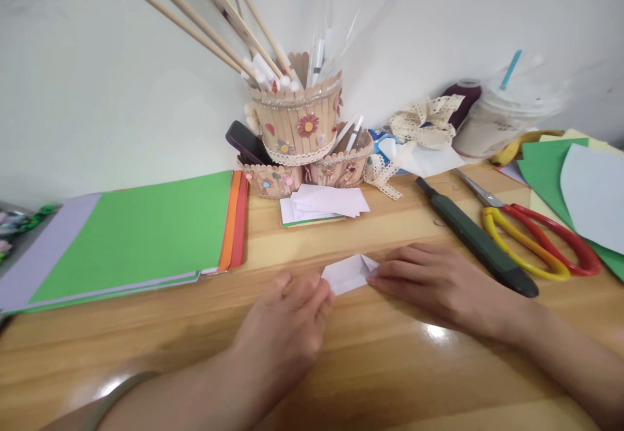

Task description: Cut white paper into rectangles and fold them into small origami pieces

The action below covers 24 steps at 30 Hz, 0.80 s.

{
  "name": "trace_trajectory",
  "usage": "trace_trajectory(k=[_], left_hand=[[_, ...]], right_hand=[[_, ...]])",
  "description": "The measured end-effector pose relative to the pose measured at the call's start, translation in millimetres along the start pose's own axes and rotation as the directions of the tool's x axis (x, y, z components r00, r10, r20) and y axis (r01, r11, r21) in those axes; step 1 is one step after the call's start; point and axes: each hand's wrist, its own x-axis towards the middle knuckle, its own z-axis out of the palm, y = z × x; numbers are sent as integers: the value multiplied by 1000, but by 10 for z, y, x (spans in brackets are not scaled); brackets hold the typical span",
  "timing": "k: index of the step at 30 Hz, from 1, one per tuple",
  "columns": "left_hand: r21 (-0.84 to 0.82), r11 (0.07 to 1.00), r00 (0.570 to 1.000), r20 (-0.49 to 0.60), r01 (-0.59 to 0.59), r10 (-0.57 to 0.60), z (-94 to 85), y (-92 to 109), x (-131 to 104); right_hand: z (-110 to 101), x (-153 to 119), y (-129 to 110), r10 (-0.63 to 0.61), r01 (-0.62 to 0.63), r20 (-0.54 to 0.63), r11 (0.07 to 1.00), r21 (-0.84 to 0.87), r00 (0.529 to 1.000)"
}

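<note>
A small white piece of paper (346, 276) with folded corners lies low over the wooden table (160, 346), between my two hands. My left hand (287, 320) is closed, its fingertips gripping the paper's left end. From the other side, my right hand (433, 283) pinches the right end, where a corner is creased into a triangle. My fingers cover both tips of the paper. Just behind it rests a stack of white paper strips (331, 201), with green and yellow edges showing beneath.
Coloured sheets (141, 229) lie at the left. Behind the strips stands a decorated stick-covered holder (297, 122) with wooden sticks and pens. At the right are a dark green tool (472, 233), scissors (526, 226), lace ribbon (426, 122), a plastic cup (502, 119) and more paper (592, 190).
</note>
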Motion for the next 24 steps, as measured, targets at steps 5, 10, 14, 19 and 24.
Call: trace_trajectory(k=[5, 10, 14, 19, 24], left_hand=[[-75, 996, 999, 23, -41, 43, 3, -65, 11], [-90, 996, 1000, 6, -4, 5, 14, -124, 38], [-31, 995, 995, 14, 94, -94, 27, -135, 80], [-194, 955, 971, 121, 225, -204, 62, -136, 167], [-381, 897, 974, 124, 223, -189, 149, -189, 193]], right_hand=[[-34, -42, 41, 43, -44, 50, 999, 25, 998], [-22, -10, -28, 16, -17, 5, 999, 46, 1000], [24, 103, -233, -12, 11, 14, 998, 68, 1000], [92, 248, -495, -124, 111, 56, 976, 185, 991], [118, 223, -397, -58, 83, -98, 959, 273, 994]])
